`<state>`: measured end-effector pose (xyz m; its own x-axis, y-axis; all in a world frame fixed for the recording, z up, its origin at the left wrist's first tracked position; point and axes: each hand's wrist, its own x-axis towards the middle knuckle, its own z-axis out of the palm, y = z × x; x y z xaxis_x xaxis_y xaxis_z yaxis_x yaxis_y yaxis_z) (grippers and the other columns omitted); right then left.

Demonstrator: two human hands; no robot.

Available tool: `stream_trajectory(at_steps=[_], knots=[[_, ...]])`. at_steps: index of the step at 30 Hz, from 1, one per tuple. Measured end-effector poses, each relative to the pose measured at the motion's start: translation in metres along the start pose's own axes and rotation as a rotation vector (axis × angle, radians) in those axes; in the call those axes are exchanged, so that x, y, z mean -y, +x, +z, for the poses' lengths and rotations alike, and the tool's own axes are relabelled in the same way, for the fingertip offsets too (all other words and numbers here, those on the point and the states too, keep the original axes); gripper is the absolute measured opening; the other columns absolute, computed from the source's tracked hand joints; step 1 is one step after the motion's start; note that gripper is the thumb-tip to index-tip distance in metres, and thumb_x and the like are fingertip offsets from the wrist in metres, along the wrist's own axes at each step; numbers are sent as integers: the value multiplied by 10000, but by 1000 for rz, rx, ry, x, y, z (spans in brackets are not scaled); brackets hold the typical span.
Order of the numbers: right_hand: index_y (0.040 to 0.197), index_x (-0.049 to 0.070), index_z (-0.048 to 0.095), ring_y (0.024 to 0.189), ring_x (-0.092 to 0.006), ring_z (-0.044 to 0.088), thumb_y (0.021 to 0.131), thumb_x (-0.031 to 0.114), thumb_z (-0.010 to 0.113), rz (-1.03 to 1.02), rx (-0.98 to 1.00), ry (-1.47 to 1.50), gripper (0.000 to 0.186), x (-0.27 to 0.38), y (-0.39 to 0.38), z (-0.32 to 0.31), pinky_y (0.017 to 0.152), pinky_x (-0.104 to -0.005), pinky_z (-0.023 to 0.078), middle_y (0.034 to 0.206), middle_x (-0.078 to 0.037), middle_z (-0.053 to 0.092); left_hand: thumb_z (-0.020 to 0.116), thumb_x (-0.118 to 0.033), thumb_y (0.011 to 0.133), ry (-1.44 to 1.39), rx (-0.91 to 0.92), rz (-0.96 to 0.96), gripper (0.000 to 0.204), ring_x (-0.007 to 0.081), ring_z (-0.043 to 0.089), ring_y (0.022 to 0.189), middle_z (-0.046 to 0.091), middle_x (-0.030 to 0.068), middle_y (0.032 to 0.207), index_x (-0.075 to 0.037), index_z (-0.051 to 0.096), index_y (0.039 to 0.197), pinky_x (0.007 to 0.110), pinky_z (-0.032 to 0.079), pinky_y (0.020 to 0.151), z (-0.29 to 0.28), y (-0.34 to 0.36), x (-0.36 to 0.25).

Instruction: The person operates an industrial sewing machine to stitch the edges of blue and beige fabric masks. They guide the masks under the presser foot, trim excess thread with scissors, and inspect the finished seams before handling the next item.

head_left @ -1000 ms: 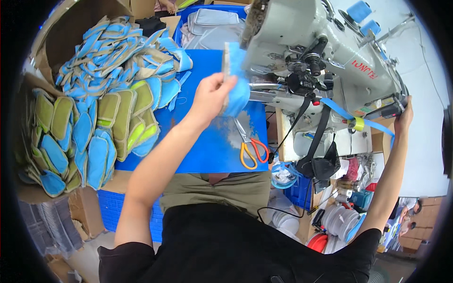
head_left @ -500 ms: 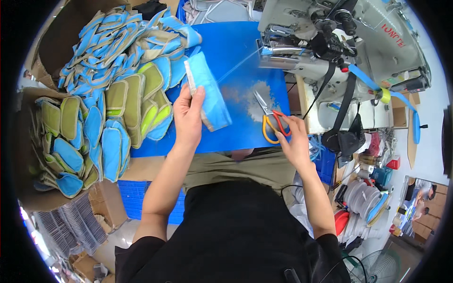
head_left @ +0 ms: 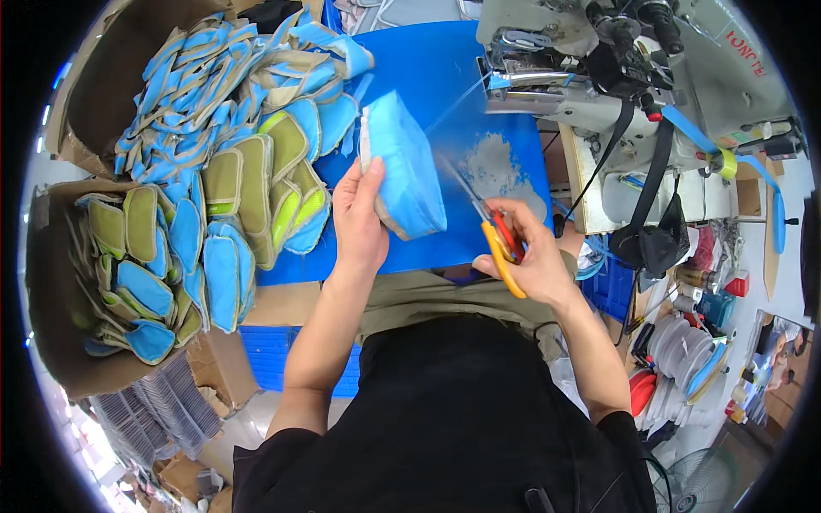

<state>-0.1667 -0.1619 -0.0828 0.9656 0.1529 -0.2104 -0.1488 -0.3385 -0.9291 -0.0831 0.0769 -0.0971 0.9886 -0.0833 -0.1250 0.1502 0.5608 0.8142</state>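
Observation:
My left hand (head_left: 359,214) grips a blue fabric piece with a grey edge (head_left: 402,167) by its left side, over the blue mat (head_left: 410,51). A thin thread runs from the piece up toward the sewing machine (head_left: 616,60). Just right of the piece, my right hand (head_left: 530,252) is closed on scissors (head_left: 500,248) with orange and red handles, their blades pointing up and left. A grey worn patch (head_left: 500,171) shows on the mat behind them.
Cardboard boxes (head_left: 60,222) at the left hold blue and olive padded pieces (head_left: 141,291) beside heaped blue strips (head_left: 197,94). Black straps (head_left: 650,197) and blue tape (head_left: 693,128) hang from the machine. Spools (head_left: 676,350) stand at the lower right; a fan (head_left: 701,479) is below.
My right hand left the machine's right end, reached the scissors, then lifted them toward the fabric. My left hand lowered the fabric from beside the needle area and now holds it farther left.

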Motion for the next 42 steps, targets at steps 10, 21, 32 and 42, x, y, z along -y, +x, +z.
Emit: stream_trajectory(at_steps=[10,21,32,42], knots=[[1217,70,591,600,-99,516,811,161,873,-5,-192,-23,502,-7,24,15,599,-266,445,662,1,545,451,-297,1057,-229,-68,-274,467,306,614,1245,632,194,1350,25,559,1378,457,482,1066,-9,0,-27],[1285,51,548,934,-361,688,841,161,790,74,-415,-396,517,-97,7,-8,818,-433,548,1041,-196,687,452,-414,1028,-499,86,-298,590,381,573,1289,573,219,1430,11,534,1428,526,463,1090,-130,-21,-10],[1197,36,663,1182,-349,600,835,83,779,-94,-447,-423,383,-91,-3,6,986,-403,503,1273,-179,591,436,-303,1042,-548,155,-290,503,353,633,1211,630,207,1358,24,539,1409,485,507,1039,-60,-26,-46],[1272,32,618,1213,-319,603,773,172,855,-214,-405,-123,569,-20,-15,11,994,-422,498,1324,-189,596,425,-291,1056,-217,136,-84,482,328,579,1286,583,175,1421,-4,529,1428,471,456,1088,-20,-41,-44]])
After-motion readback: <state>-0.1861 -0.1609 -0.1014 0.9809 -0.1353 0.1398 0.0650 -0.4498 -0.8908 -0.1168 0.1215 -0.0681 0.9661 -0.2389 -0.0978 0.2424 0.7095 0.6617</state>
